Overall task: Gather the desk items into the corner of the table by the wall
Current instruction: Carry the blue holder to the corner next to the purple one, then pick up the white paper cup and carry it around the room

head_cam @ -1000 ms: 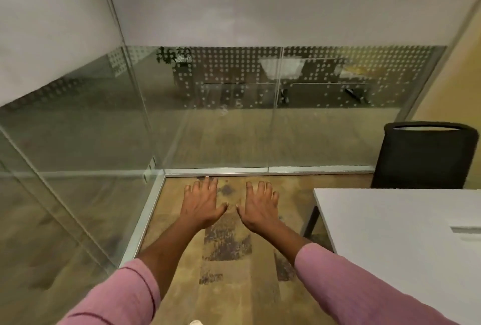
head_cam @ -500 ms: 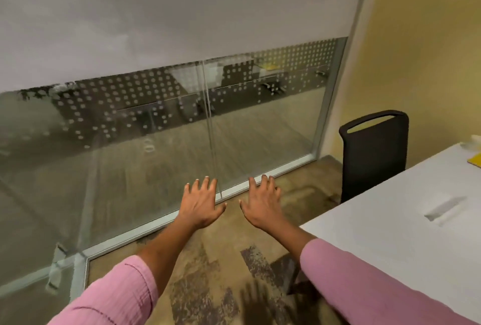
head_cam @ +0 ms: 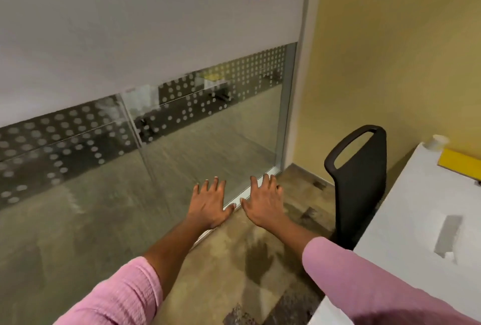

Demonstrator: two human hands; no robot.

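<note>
Held out flat, palms down, fingers spread: left hand (head_cam: 209,203) and right hand (head_cam: 264,202), both released and grasping nothing, side by side over the carpeted floor (head_cam: 226,267) near the base of the glass partition (head_cam: 182,142). Nowhere near the task's things as yet. Off to the right, past the black chair (head_cam: 360,181), lay the white desk (head_cam: 416,220), with a pale paper cup (head_cam: 437,141) and a flat yellow item (head_cam: 460,164) already sitting toward its far corner beside the yellow wall (head_cam: 390,51). Just visible at the picture's edge, a small dark thing (head_cam: 478,183) too cropped to identify.

Risks, as judged from here: likely to tip the cup with a sweeping reach, being light and upright; apt to snag a sleeve on the chair back, standing close against the desk. Impossible to tell whether the cup held anything, its opening not being visible. No other container in view.
</note>
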